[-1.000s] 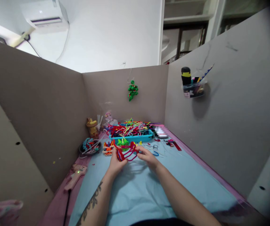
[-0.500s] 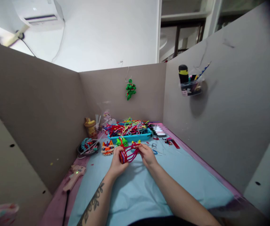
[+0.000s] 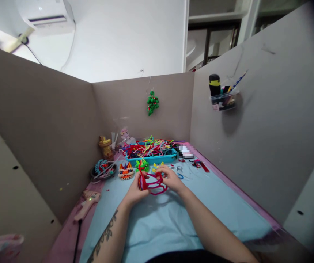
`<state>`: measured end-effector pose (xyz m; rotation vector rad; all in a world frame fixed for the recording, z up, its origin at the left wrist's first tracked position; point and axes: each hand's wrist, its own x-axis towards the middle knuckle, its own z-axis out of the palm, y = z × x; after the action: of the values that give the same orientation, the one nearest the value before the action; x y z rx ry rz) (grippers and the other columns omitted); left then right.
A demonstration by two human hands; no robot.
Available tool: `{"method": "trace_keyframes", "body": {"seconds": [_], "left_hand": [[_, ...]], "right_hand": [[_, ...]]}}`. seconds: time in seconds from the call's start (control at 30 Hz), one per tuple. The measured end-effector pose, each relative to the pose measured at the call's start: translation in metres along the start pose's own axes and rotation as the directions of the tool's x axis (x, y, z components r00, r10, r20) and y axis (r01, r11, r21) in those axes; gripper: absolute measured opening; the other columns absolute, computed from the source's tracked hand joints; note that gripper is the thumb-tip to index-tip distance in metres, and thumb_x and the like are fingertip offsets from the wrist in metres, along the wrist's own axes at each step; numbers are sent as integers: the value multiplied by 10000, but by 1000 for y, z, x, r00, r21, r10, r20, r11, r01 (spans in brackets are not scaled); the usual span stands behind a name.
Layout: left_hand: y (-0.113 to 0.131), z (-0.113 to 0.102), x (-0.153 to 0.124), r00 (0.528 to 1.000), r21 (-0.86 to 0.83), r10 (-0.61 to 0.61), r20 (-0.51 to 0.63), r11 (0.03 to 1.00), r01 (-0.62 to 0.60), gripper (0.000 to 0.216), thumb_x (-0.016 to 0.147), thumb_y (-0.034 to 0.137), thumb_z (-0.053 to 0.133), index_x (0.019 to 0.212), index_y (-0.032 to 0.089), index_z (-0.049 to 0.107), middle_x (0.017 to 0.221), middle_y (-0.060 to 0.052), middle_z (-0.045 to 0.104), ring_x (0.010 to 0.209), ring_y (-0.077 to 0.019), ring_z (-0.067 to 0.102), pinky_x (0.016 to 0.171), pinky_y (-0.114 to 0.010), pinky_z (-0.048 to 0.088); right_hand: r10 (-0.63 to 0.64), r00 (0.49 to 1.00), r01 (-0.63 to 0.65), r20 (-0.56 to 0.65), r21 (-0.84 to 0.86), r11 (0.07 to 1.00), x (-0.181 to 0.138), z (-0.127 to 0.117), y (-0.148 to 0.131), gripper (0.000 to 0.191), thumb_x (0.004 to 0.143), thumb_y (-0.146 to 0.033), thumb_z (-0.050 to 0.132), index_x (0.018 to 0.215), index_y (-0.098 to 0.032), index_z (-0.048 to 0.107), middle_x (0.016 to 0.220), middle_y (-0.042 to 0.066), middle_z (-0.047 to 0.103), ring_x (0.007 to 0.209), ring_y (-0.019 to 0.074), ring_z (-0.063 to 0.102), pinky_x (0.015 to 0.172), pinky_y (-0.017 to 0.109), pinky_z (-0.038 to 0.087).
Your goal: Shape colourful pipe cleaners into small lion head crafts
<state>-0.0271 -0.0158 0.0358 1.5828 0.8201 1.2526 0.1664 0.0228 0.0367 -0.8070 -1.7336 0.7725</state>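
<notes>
Above the blue cloth, my left hand [image 3: 135,189] is closed around a red and multicoloured pipe-cleaner piece [image 3: 143,182]. Long magenta-red pipe cleaners [image 3: 157,190] loop out of it to the right. My right hand [image 3: 169,178] pinches the red strands at their far side, fingers bent together. Just beyond the hands sit a green pipe-cleaner figure [image 3: 142,166], an orange and cream one [image 3: 125,171] and a yellow one [image 3: 157,167], partly hidden by my right hand.
A blue tray [image 3: 152,159] heaped with pipe cleaners stands at the back. To the left are a dark bowl [image 3: 103,175], a gold-lidded cup [image 3: 106,147] and a pink glue gun [image 3: 85,208] with a cord. Scissors [image 3: 179,168] lie to the right. Grey partitions surround the table.
The magenta-red loops now hang wider and lower between the hands. My right hand has shifted its fingers on the strands, while my left hand keeps its grip.
</notes>
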Motion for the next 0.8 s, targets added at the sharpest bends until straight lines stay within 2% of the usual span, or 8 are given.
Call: {"method": "trace_keyframes", "body": {"seconds": [0.07, 0.13, 0.2, 0.27, 0.33, 0.5, 0.67, 0.8], "left_hand": [[0, 0, 0, 1000, -10, 3, -11, 1000, -3, 493, 530, 75, 630, 968, 211, 448, 1007, -29, 520, 839, -152, 552, 685, -222, 440], [1, -1, -1, 1000, -6, -11, 6, 1000, 11, 496, 528, 67, 626, 968, 212, 449, 1010, -29, 519, 838, -151, 554, 686, -221, 442], [2, 0, -1, 999, 5, -24, 41, 1000, 23, 495, 531, 56, 619, 972, 214, 457, 1022, -31, 520, 852, -155, 553, 704, -227, 444], [3, 1, -2, 999, -10, -7, 39, 1000, 7, 484, 527, 55, 633, 954, 211, 468, 1039, -37, 517, 892, -167, 547, 740, -240, 443], [3, 2, -2, 1000, -42, 15, 13, 999, -15, 483, 510, 68, 666, 935, 205, 479, 1058, -48, 513, 924, -184, 540, 766, -254, 442], [2, 4, -1, 1000, -22, -11, -11, 1000, 10, 495, 500, 92, 696, 936, 199, 487, 1032, -49, 530, 873, -178, 550, 741, -254, 445], [0, -1, 2, 982, 37, -10, -186, 999, 18, 502, 566, 139, 686, 993, 217, 435, 915, -1, 534, 770, -135, 544, 672, -233, 430], [-3, -2, 4, 971, 107, 26, -238, 994, -1, 524, 570, 157, 691, 1024, 220, 436, 958, -11, 531, 819, -149, 546, 727, -260, 431]], "right_hand": [[30, 995, -34, 92, 36, 999, -1, 0, 1, 110, 651, -234, 641, 739, -177, 675, 796, 22, 608, 755, 159, 560, 619, 240, 426], [75, 995, -80, 63, 75, 994, -1, 1, 4, 101, 674, -262, 625, 682, -168, 662, 661, -3, 595, 648, 141, 540, 597, 243, 415], [130, 988, -116, -85, 148, 982, 1, 0, 6, 167, 698, -324, 610, 671, -166, 655, 612, -6, 595, 599, 137, 524, 576, 248, 405], [200, 950, -135, -242, 261, 956, 3, -1, 8, 236, 698, -394, 607, 680, -163, 650, 604, 3, 608, 559, 132, 509, 544, 248, 394], [277, 907, -151, -318, 370, 917, 4, -2, 11, 282, 685, -438, 614, 683, -158, 639, 583, 8, 609, 506, 118, 477, 497, 238, 369], [329, 903, -146, -277, 523, 840, 5, 0, 11, 287, 630, -441, 677, 659, -164, 607, 560, -8, 586, 477, 95, 442, 470, 220, 344], [372, 866, -63, -334, 665, 744, 6, -3, 7, 282, 585, -408, 731, 692, -203, 571, 604, -33, 582, 488, 86, 439, 481, 212, 347], [288, 909, -101, -301, 513, 853, 4, -2, 5, 235, 676, -420, 665, 717, -200, 594, 691, 1, 619, 569, 116, 487, 539, 236, 379]]}}
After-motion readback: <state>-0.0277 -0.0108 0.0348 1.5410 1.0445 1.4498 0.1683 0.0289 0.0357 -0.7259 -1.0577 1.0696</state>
